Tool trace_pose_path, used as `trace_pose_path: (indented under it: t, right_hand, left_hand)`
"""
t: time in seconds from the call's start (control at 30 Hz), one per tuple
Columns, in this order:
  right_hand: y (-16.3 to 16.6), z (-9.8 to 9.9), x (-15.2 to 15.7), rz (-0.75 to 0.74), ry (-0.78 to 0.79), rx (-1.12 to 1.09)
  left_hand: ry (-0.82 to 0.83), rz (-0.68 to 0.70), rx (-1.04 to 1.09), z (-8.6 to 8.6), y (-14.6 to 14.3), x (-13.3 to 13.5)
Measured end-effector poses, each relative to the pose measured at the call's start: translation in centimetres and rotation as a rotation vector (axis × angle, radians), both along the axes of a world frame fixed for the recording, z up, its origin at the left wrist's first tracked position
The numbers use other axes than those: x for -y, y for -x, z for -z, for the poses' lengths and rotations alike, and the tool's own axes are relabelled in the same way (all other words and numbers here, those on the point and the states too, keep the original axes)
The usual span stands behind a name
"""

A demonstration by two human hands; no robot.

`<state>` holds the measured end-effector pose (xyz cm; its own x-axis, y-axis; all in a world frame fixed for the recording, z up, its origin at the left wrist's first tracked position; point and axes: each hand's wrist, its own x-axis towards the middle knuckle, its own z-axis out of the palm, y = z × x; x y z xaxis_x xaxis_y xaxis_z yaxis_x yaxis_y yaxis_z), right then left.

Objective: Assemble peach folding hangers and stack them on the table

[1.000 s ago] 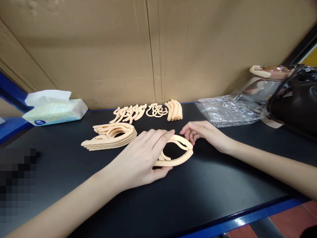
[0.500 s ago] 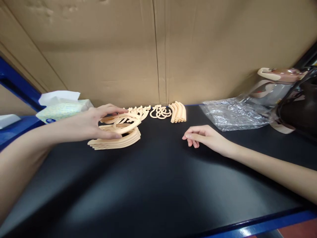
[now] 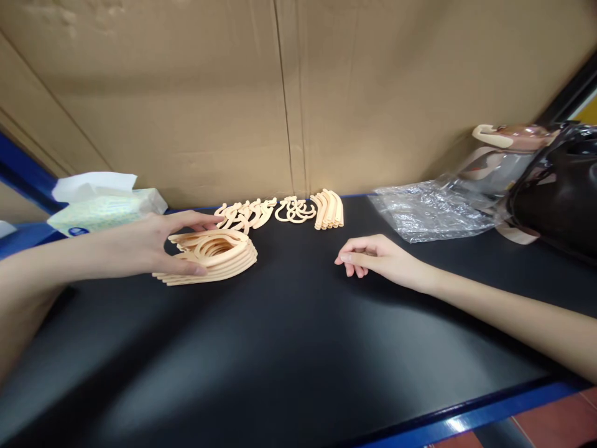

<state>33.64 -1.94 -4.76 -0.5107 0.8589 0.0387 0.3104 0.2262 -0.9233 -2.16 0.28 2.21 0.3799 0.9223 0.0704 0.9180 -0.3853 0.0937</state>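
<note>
A stack of peach plastic hanger pieces lies on the black table at the left. My left hand spans the top piece of the stack, with the thumb on its near edge and the fingers over its far edge. My right hand rests on the table to the right of the stack, well apart from it. Its fingers are loosely curled with nothing in them.
Behind the stack lie small peach hooks, ring-like clips and a row of curved bars. A tissue pack sits far left. Crumpled clear plastic and a dark bag sit at right. A cardboard wall stands behind.
My left hand carried a hanger piece from the table's middle leftward and set it on the stack. My right hand let go of that piece and stayed near the middle, fingers curling.
</note>
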Motion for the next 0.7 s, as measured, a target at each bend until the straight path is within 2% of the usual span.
trace_pose_path:
  t: [0.3, 0.7]
  right_hand:
    - [0.0, 0.0, 0.0, 0.004, -0.002, 0.01]
    - [0.0, 0.0, 0.1, -0.009, -0.004, 0.021]
  left_hand:
    - [0.217, -0.122, -0.098, -0.6, -0.2, -0.9]
    - [0.296, -0.177, -0.157, -1.0, -0.8, -0.6]
